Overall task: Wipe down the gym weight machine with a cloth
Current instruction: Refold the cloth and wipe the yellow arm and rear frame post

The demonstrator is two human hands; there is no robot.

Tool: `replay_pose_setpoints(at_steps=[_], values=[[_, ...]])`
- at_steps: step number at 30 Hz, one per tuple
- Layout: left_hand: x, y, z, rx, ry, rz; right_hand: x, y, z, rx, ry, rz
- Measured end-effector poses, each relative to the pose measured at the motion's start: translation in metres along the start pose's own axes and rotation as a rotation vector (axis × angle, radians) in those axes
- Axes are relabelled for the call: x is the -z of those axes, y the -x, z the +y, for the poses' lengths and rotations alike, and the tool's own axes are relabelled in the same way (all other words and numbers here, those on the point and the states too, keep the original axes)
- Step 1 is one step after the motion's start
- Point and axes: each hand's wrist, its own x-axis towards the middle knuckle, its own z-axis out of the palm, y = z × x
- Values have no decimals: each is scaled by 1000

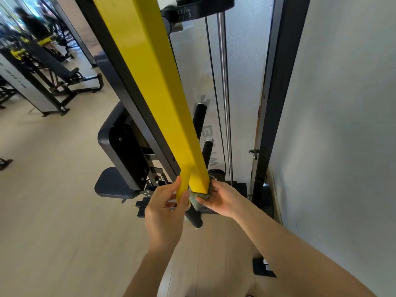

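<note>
1. Our right hand [216, 199] pinches the cloth [198, 197] against the yellow bar [150, 82]'s lower end; left hand [165, 209] closed round the bar's narrow side piece.
2. Risk: the bunched cloth could slip from the fingers at the bar's corner, or snag there.
3. Cloth sits between both hands, under the bar end, above a black handle [194, 217].

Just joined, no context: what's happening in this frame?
A person is wiping a gym weight machine. The right hand presses a greenish cloth against the lower end of the yellow arm. The left hand grips a narrower yellow bar beside it, apparently steadying it. The black seat pad sits just behind and left.
</note>
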Motion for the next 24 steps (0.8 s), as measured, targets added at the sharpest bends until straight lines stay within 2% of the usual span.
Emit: replay_pose_setpoints(at_steps=[5, 10, 13, 17, 24], values=[[-1, 0, 3, -11, 4, -18, 7, -2, -6, 66, 66, 114], [-2, -1, 4, -8, 2, -19, -7, -6, -6, 69, 29, 83], [-1, -2, 0, 4, -10, -15, -11, -1, -4, 30, 94, 69], [2, -2, 0, 20, 5, -23, -5, 10, -5, 41, 146, 141], [2, 0, 1, 30, 10, -36, -13, 15, -2, 270, 110, 324]])
